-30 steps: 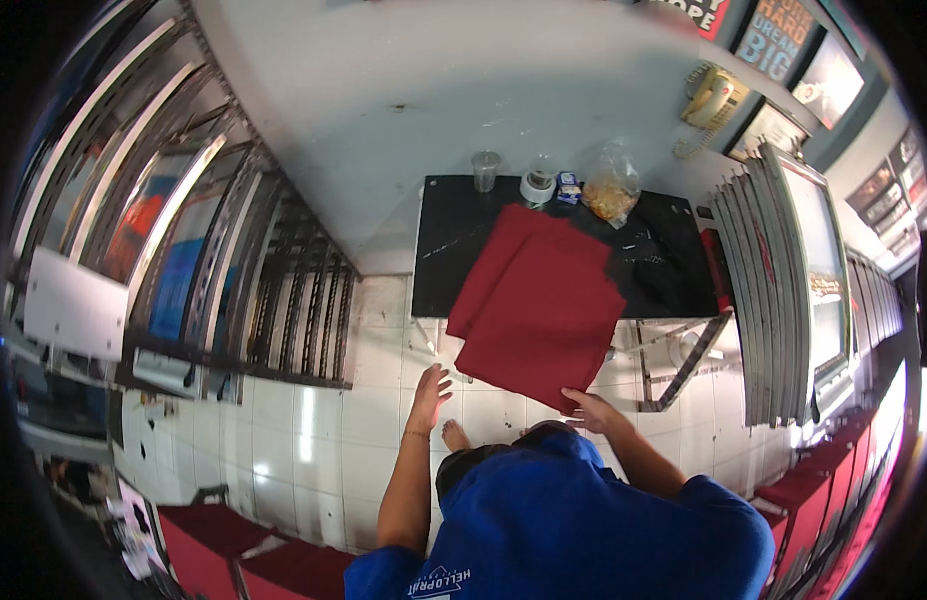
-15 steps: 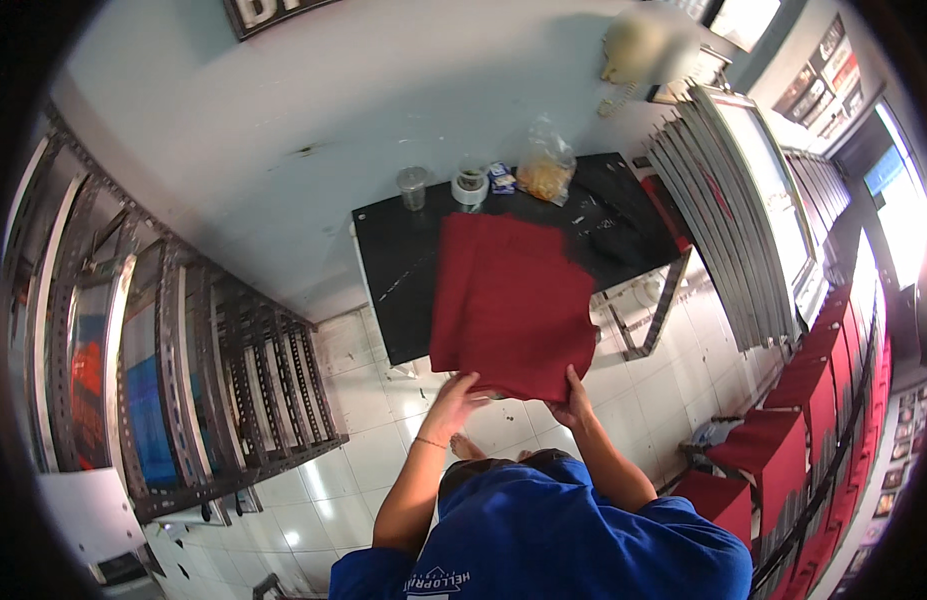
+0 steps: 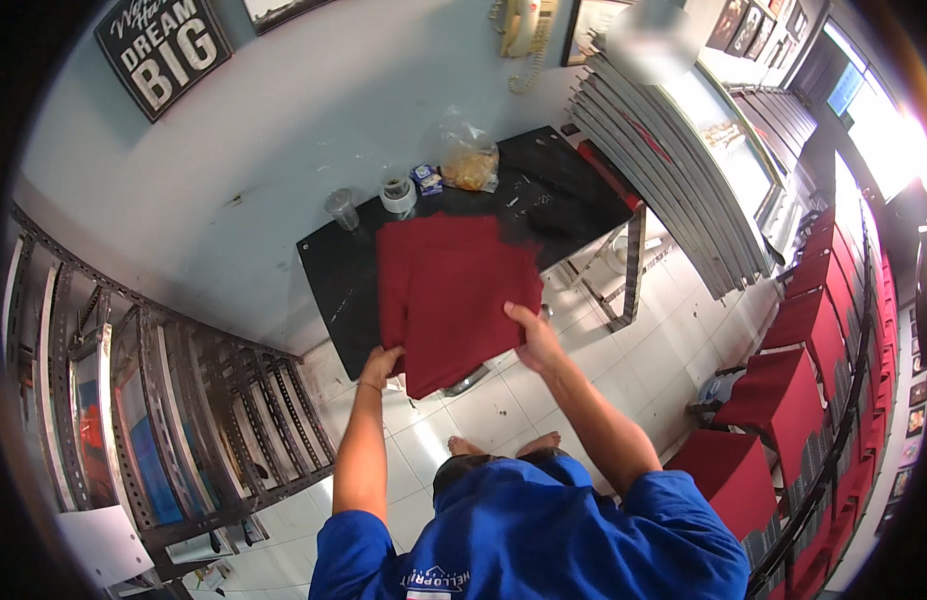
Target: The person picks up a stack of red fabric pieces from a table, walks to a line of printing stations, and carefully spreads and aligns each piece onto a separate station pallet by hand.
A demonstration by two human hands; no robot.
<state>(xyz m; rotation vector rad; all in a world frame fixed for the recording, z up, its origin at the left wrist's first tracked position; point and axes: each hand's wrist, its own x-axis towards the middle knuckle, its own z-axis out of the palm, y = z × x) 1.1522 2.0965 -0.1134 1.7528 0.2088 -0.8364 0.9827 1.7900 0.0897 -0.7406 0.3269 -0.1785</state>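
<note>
A layered piece of maroon fabric [image 3: 463,300] lies partly over the black table [image 3: 333,290], its near end hanging past the front edge. My left hand [image 3: 382,366] grips it at the lower left side, fingers partly hidden by the cloth. At the lower right side my right hand [image 3: 533,338] is closed on the fabric, thumb on top and the other fingers underneath. The near corner of the cloth hangs between my hands, slightly tilted. Whether it is one folded piece or several stacked ones, I cannot tell.
Along the table's back stand a clear plastic cup [image 3: 341,209], a roll of tape [image 3: 397,197], a small blue box [image 3: 426,181] and a bag of snacks [image 3: 471,165]. Framed screens [image 3: 673,170] lean at right. Maroon fabric pieces [image 3: 773,400] line the right side; a metal rack [image 3: 183,400] stands left.
The view has shifted, so the table appears further left. My left hand now grips the cloth's left side, and my right hand sits higher on its right side. The cloth's near end has tilted.
</note>
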